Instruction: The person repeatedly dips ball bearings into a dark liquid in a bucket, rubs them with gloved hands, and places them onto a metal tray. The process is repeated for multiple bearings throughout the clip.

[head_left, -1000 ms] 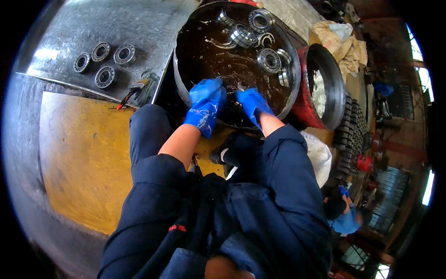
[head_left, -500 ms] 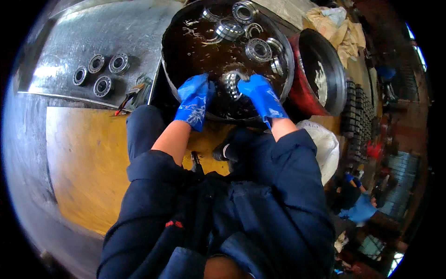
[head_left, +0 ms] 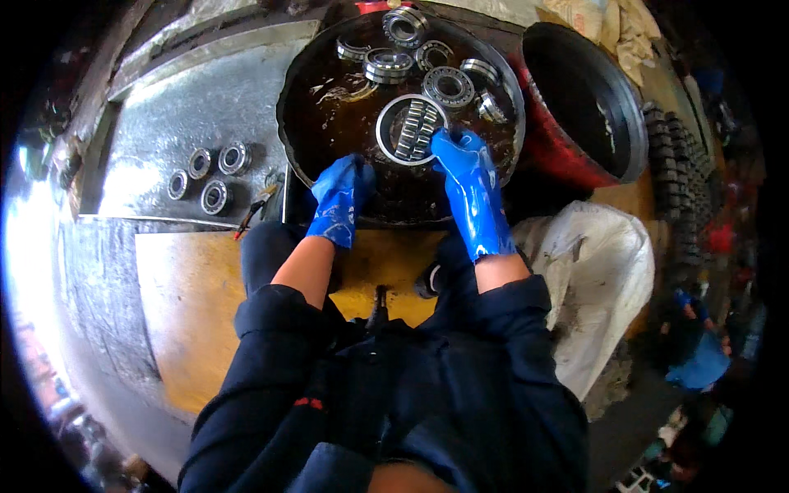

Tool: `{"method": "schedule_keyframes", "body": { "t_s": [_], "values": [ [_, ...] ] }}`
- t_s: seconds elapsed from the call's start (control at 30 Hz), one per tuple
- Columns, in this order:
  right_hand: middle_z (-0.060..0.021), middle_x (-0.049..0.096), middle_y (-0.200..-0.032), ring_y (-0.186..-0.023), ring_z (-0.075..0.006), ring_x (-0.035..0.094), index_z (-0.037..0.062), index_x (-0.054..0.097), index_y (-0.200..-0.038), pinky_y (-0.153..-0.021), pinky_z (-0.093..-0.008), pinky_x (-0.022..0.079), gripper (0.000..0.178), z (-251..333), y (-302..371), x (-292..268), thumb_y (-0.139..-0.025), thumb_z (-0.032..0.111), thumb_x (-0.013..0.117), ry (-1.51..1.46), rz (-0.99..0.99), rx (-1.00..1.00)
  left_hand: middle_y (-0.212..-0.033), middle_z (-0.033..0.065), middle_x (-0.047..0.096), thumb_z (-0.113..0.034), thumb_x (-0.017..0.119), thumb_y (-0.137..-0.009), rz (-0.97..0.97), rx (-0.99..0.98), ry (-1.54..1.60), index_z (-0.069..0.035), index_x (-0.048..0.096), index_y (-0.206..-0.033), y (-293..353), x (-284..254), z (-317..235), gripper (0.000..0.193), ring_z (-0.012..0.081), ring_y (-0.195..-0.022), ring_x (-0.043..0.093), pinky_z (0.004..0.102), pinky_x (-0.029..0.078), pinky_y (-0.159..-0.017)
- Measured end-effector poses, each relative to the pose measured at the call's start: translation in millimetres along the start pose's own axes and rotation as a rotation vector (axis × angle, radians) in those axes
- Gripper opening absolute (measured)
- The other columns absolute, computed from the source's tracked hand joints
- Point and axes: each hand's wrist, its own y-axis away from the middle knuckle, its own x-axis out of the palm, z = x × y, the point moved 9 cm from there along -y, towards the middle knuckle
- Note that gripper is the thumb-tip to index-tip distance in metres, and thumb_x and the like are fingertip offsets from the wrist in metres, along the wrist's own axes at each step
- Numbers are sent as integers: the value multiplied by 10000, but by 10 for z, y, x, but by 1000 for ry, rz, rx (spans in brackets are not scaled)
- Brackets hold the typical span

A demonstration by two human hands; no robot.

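Observation:
My right hand (head_left: 462,156), in a wet blue rubber glove, is closed on the right edge of a roller bearing (head_left: 412,161). Inside its bright outer ring the double row of rollers stands turned across the opening. Near the drum's left front rim my left hand (head_left: 343,182), gloved alike, is curled closed; whatever its fingers hold is hidden. Both hands are over a round drum (head_left: 283,131) of dark liquid. More bearings rest at its far side, among them a bearing (head_left: 448,86) just beyond the held one and another bearing (head_left: 405,28) at the back.
On the left a metal-topped table (head_left: 156,131) carries several bearings (head_left: 215,197) and a brush-like tool (head_left: 256,212) with a red end at its corner. Right of the drum stands a red barrel (head_left: 542,135), with a white sack (head_left: 612,271) nearer me. Another person (head_left: 699,361) is far right.
The bearing has gone from low in the drum to farther forward, its ring now facing up toward me. My right hand moved with it; my left stays near the rim. The view has shifted.

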Motion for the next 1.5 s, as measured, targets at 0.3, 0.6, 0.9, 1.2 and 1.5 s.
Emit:
{"method": "schedule_keyframes", "body": {
  "t_s": [0.3, 0.6, 0.9, 1.2, 1.5],
  "values": [
    [-207, 765, -1043, -997, -280, 746, 24, 753, -1091, -905, -404, 563, 365, -168, -457, -190, -859, 303, 709, 64, -140, -54, -1093, 195, 722, -370, 643, -909, 55, 90, 84, -67, 715, -1135, 47, 2, -185, 385, 383, -1065, 678, 438, 517, -945],
    [-158, 777, -1025, -946, -207, 721, -12, 748, -1137, -872, -357, 555, 364, -21, -426, -294, -890, 248, 685, 81, -152, -56, -1095, 95, 729, -246, 705, -961, 106, 201, 649, 14, 698, -1196, -183, -170, -441, 351, 176, -1024, 650, 317, 501, -956],
    [-204, 748, -1142, -1050, -288, 729, 41, 711, -1221, -937, -405, 546, 430, 67, -326, 65, -854, 255, 648, 37, 9, -66, -1191, 69, 710, -280, 613, -1027, 256, -93, 1275, -44, 686, -1250, -960, 126, 444, 333, 191, -1008, 665, 334, 535, -860],
    [-146, 766, -938, -843, -203, 700, 16, 752, -1084, -798, -373, 552, 313, -211, -449, 372, -892, 245, 660, -100, 122, -20, -1191, 43, 714, -327, 557, -1023, 524, -97, 1474, -139, 665, -1249, -578, -228, -397, 313, 242, -1023, 681, 414, 533, -872],
    [-99, 749, -1007, -891, -182, 692, 3, 735, -1126, -824, -344, 563, 345, -101, -376, 609, -879, 239, 781, -356, 302, -25, -1120, 152, 731, -374, 461, -1051, 811, -139, 1935, -58, 691, -1177, -743, 0, -449, 410, 312, -940, 713, 473, 597, -863]
  ]
}}
